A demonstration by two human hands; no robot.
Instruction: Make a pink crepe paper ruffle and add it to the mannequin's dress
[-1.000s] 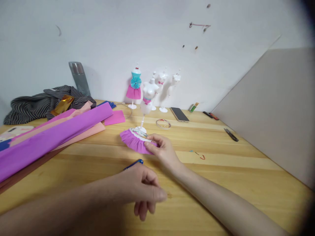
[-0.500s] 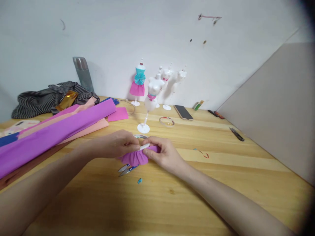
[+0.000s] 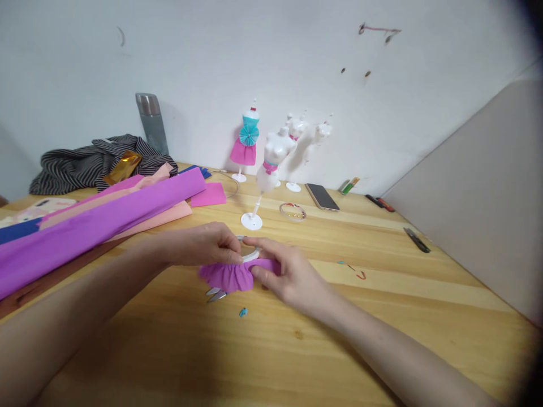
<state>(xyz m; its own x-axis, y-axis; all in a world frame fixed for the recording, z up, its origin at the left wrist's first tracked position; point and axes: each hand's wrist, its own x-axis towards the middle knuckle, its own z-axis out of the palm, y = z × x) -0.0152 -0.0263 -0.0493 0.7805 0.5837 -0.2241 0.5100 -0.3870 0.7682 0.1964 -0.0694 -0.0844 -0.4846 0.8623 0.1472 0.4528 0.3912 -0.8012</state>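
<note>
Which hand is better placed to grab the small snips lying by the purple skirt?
Probably left. The left hand pinches the skirt right by the snips; the right hand holds its other end, farther from them.

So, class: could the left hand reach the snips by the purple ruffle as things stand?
Probably yes: the snips lie on open table close to the left hand, though it pinches the purple ruffle.

A craft workspace: a wooden table (image 3: 382, 316) with crepe paper rolls (image 3: 97, 220), miniature dress mannequins (image 3: 271, 164) and scissors (image 3: 416, 239).
</note>
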